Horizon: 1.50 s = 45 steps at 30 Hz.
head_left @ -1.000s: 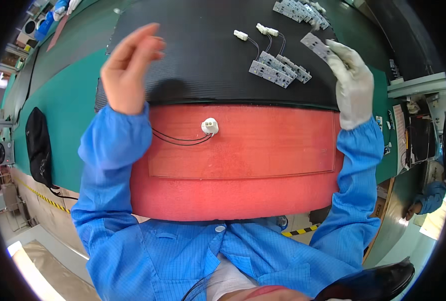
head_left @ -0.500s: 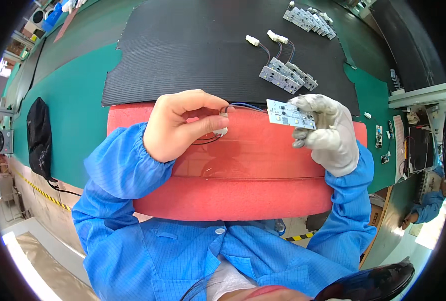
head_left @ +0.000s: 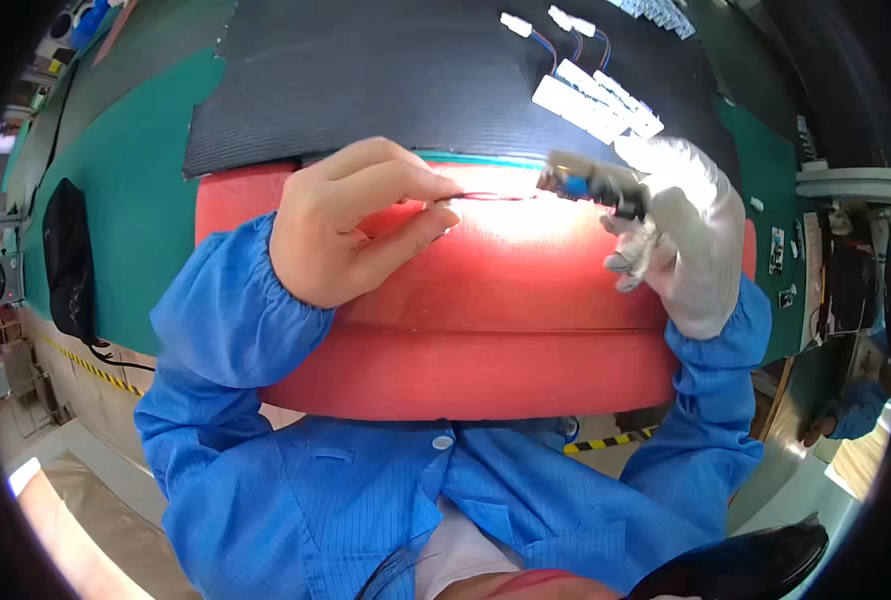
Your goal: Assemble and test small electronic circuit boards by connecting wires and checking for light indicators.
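Note:
My bare left hand (head_left: pixel 365 215) pinches the end of a thin cable (head_left: pixel 495 196) above the red padded surface; the fingers mostly hide the connector there. The cable runs right to a small circuit board (head_left: pixel 590 185). My right hand (head_left: pixel 690 230), in a white glove with greyed fingertips, grips that board by its right end. The board is tilted, blurred, and shows dark and blue parts. A bright white glow falls on the red pad (head_left: pixel 445 370) just below it. Farther off, several white LED boards (head_left: pixel 580 108) overlap on the black ribbed mat, their wires ending in white plugs (head_left: pixel 517 25).
More boards (head_left: pixel 660 12) are stacked at the far right of the black mat (head_left: pixel 365 80). On the green table lies a black pouch (head_left: pixel 70 260) at left, with small boards (head_left: pixel 776 248) at right. A co-worker's blue sleeve (head_left: pixel 858 410) shows at the right edge.
The held board has turned from its white face to a tilted view, and a bright glow now lights the pad. My right hand has moved slightly right; my left hand still pinches the cable end.

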### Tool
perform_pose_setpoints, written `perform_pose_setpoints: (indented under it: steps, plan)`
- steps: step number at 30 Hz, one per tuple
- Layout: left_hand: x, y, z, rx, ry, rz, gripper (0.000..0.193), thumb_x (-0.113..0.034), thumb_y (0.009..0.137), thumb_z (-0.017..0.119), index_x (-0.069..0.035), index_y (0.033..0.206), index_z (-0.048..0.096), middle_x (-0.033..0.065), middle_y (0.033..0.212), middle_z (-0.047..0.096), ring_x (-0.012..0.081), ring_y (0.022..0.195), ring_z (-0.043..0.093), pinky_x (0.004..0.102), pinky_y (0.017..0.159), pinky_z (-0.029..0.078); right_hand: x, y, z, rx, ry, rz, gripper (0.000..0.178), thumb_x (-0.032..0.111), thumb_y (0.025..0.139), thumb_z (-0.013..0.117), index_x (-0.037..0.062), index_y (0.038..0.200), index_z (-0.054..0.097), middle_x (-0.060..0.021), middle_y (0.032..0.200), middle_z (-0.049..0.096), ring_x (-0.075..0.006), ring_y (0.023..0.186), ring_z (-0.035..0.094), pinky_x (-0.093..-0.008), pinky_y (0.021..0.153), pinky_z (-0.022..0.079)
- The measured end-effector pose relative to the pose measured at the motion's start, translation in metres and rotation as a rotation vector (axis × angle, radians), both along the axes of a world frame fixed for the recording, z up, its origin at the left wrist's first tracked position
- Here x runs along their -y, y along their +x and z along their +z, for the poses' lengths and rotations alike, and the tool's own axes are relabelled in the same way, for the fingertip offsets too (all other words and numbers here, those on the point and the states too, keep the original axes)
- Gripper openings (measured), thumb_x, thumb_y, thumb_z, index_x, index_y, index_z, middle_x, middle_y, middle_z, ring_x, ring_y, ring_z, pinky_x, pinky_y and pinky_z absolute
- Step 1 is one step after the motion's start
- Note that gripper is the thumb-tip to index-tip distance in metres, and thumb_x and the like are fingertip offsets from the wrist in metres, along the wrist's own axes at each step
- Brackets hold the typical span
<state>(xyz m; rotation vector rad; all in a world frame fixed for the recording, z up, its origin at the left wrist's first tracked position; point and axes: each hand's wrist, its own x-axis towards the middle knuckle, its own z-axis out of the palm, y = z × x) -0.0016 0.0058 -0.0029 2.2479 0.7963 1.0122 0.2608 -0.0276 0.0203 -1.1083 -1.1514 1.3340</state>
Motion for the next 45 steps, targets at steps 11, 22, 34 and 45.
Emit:
perform_pose_setpoints:
  steps: [11,22,34,45]
  plan:
    - [-0.002,-0.003,0.0,0.005,0.03,-0.018,0.016,0.001,0.075,0.07,0.0,0.09,0.067,0.0103,0.082,0.059,0.0175,0.067,0.061,0.0242,0.057,0.049,-0.01,0.002,0.002,0.16,-0.328,0.092,0.031,0.021,0.091,0.052,-0.0058,0.108,0.055,-0.0101,0.06,0.062,-0.0101,0.034,0.053,-0.0181,0.027,0.04]
    - [-0.002,-0.005,0.001,-0.045,0.098,-0.007,0.022,-0.003,0.071,0.075,-0.002,0.092,0.068,0.0086,0.081,0.058,0.0177,0.07,0.061,0.0246,0.061,0.049,-0.008,0.01,-0.005,0.237,-0.196,0.097,0.041,0.029,0.091,0.052,-0.0072,0.11,0.051,-0.0123,0.069,0.063,-0.009,0.038,0.054,-0.0175,0.034,0.046]
    - [-0.045,-0.02,0.02,0.643,-0.467,0.168,0.016,-0.009,0.086,0.056,0.005,0.085,0.064,0.0057,0.074,0.061,0.0076,0.061,0.051,0.0224,0.05,0.037,-0.034,0.03,-0.003,0.812,0.559,-0.193,0.031,0.008,0.086,0.058,-0.0003,0.115,0.058,-0.012,0.103,0.063,-0.0136,0.089,0.06,-0.0247,0.081,0.047]
    - [-0.047,0.002,0.011,0.456,-0.142,0.285,0.033,-0.005,0.082,0.065,0.0,0.114,0.06,0.0041,0.082,0.06,0.0145,0.078,0.059,0.0245,0.07,0.048,-0.027,0.032,0.023,0.436,0.277,-0.234,0.027,0.003,0.082,0.056,-0.0046,0.108,0.059,-0.0124,0.098,0.063,-0.0169,0.091,0.06,-0.0278,0.083,0.047]
